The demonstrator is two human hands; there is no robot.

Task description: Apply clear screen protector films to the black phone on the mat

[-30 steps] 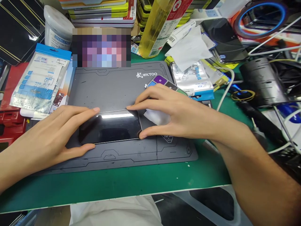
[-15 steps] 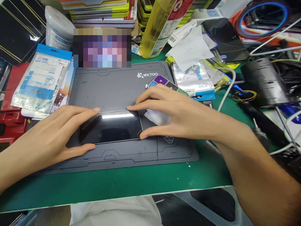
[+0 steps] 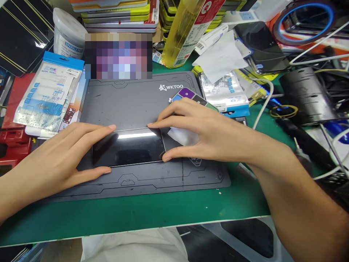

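A black-screened smartphone [image 3: 133,149] lies flat, glass side up, on a grey work mat [image 3: 114,102]. My left hand [image 3: 71,153] grips its left end, thumb at the near edge and fingers at the far edge. At the right end, my right hand [image 3: 196,131] pinches the phone the same way, thumb near the front corner and fingertips at the back edge. A bright reflection runs across the glass. Under my right hand lie a crumpled white wipe [image 3: 182,136] and a pad with coloured segments [image 3: 188,92], both partly hidden.
Silver-and-blue packets [image 3: 50,94] and a white tub [image 3: 68,34] stand at left. Behind the mat are a blurred-out patch, stacked boxes [image 3: 117,16] and a yellow bottle [image 3: 185,32]. Cables, a blue-rimmed tape roll [image 3: 304,23] and tools crowd the right side of the green table [image 3: 163,214].
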